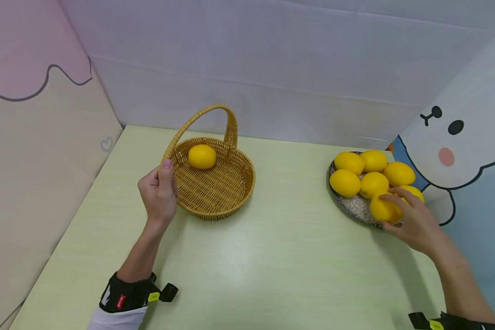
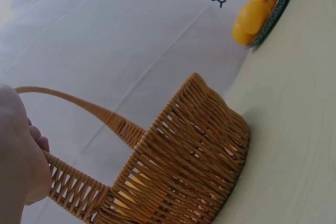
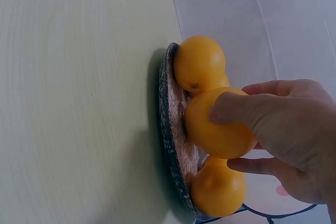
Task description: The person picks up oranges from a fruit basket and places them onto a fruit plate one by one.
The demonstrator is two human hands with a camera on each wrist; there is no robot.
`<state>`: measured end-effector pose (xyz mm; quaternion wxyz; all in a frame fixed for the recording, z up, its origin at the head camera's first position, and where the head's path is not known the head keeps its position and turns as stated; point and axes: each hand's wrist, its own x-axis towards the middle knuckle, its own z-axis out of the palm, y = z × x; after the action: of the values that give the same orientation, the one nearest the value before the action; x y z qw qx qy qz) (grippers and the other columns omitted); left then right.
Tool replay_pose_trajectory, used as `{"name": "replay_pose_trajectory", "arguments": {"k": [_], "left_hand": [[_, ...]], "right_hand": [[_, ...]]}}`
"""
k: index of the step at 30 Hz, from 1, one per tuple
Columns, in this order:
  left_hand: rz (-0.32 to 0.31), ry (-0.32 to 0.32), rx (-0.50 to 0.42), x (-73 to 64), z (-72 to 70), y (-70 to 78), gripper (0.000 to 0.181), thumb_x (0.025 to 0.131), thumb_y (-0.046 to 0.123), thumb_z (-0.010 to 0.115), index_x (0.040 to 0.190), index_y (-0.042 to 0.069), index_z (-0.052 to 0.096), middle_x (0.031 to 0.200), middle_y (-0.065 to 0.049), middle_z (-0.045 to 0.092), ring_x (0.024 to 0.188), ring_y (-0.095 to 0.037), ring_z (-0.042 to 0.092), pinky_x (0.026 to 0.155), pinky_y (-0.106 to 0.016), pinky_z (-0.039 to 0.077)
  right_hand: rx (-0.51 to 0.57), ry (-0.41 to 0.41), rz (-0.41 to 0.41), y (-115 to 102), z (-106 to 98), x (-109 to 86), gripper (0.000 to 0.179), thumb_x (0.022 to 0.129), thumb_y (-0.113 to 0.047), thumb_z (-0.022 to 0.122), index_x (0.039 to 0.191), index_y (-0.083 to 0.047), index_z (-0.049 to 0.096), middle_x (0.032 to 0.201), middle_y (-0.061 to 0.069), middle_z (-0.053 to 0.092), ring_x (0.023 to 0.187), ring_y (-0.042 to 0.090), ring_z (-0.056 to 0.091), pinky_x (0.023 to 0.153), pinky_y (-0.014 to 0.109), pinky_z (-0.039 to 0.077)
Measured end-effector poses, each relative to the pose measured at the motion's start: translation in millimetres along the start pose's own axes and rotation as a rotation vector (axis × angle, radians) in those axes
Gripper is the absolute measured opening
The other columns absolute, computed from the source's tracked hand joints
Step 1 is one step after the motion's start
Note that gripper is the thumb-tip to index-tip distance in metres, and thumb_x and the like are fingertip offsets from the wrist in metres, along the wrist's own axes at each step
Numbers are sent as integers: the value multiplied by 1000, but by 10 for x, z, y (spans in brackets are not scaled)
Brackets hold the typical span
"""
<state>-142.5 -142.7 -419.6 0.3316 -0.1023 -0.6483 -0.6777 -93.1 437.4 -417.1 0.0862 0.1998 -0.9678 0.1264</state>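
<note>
My left hand [image 1: 161, 190] grips the arched handle [image 1: 231, 130] of a wicker basket [image 1: 214, 195], near the handle's left base. One orange [image 1: 202, 156] lies inside, toward the back; the left wrist view shows it only through the weave. On the right, my right hand [image 1: 418, 224] holds an orange [image 3: 220, 124] between thumb and fingers at the front of a dark-rimmed plate [image 3: 168, 124]. Whether that orange still touches the plate is unclear. Several other oranges [image 1: 345, 183] sit close together on the plate behind and beside it.
Both basket and plate stand on a pale green table [image 1: 272, 256]. A white cloth wall [image 1: 272, 68] rises behind its back edge. Printed panels with cartoon figures stand at left and right; the plate is close to the right panel [image 1: 474, 137].
</note>
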Motion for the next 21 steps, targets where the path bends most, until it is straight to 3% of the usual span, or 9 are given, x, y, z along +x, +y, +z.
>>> {"name": "replay_pose_trajectory", "arguments": {"k": [9,21], "left_hand": [[-6,1,-3,2,6,3,56,106,15,52,56,-3,34,45,10,32,34,-5,27,29,-19,18],[7,-2,-8,10,8,0,57,106,15,52,55,-2,34,45,9,31,33,-5,26,29,-19,17]], "right_hand": [[-39,28,-120,80,52,2,71,52,6,92,118,3,65,130,35,51,113,52,46,83,65,43],[-64,-13,-114,128,100,-33,71,52,10,91,117,3,63,132,36,48,114,55,44,85,69,41]]}}
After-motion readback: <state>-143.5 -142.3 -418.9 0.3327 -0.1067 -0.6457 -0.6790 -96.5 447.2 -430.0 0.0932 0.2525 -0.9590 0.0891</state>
